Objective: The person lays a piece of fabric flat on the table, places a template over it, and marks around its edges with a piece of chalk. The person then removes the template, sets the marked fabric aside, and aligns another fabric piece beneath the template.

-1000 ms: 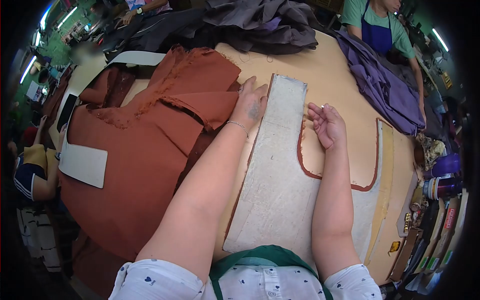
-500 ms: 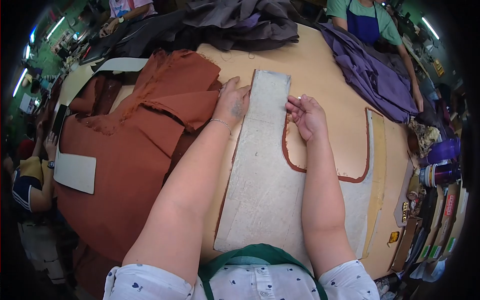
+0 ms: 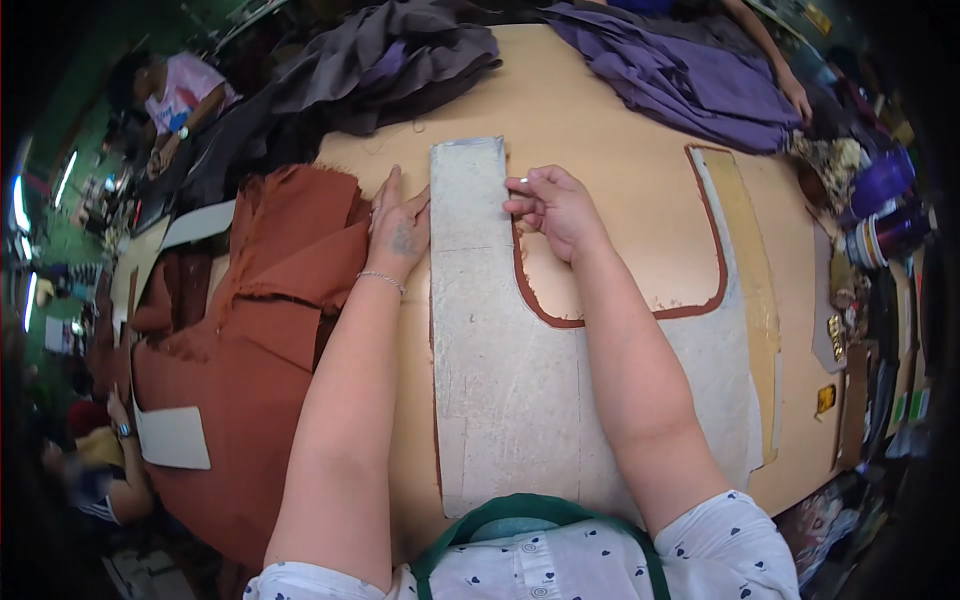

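A grey pattern board (image 3: pixel 500 380) with a U-shaped cutout lies on the tan table surface (image 3: pixel 590 90), reddish-brown material showing along its edges. My left hand (image 3: pixel 398 230) lies flat with fingers spread, its thumb side at the board's left edge near the top. At the right edge of the board's upper strip is my right hand (image 3: pixel 552 210), thumb and index finger pinched on a small white object (image 3: pixel 524 181). Rust-red fabric (image 3: pixel 240 400) lies folded with frayed edges to the left of my left forearm.
Dark cloth (image 3: pixel 390 60) and purple cloth (image 3: pixel 690 85) are heaped at the far side. White panels (image 3: pixel 174 438) lie over the rust fabric. Containers (image 3: pixel 885 240) stand along the right edge. A person in pink (image 3: pixel 190 95) is at the far left; another person's arm (image 3: pixel 765 50) reaches in at the upper right.
The view has turned, so the board looks more upright and lower left in the frame. Both hands stay beside the board's upper strip, with the white object still in my right fingers.
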Tool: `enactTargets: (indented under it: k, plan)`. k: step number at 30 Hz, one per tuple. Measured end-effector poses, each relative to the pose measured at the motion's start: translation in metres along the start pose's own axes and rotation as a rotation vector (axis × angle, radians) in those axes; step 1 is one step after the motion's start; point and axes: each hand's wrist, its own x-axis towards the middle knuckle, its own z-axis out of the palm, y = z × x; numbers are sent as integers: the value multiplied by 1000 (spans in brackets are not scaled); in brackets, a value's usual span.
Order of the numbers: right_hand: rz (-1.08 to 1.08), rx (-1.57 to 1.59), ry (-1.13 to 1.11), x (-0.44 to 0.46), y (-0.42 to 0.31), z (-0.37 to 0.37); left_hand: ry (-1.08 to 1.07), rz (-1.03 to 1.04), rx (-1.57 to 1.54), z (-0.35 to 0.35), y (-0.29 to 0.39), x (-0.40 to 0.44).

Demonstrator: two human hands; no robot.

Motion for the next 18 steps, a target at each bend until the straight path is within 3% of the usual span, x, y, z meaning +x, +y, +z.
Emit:
enactTargets:
  k: [5,15,18]
  plan:
    - [21,-40,51,4,5,3,-130,-18,45,0,1,2]
    - [34,130,-1,0,-4,1,-10,-73,-82,2,0,2]
    - [10,-67,20,3,2,2,79,-126,-121,1,5,0]
